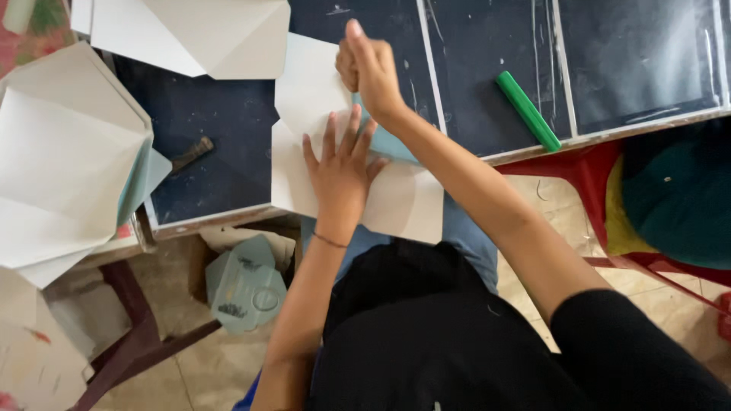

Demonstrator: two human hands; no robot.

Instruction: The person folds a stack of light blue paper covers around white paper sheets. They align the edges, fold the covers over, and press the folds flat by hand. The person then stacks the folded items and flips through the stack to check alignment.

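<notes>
Head view: both hands, left (339,164) flat, right (371,68) pinching, press a creased white paper sheet (403,202) with a pale-blue inner face.

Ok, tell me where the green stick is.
The green stick lies slanted on the dark table, in the head view's upper right, beyond the right hand.

A dark, scratched tabletop (228,122) fills the far half. Below it, beige tiled floor (548,228) shows. A red chair (601,183) with a teal cushion (678,198) stands at right. Soft daylight.
</notes>
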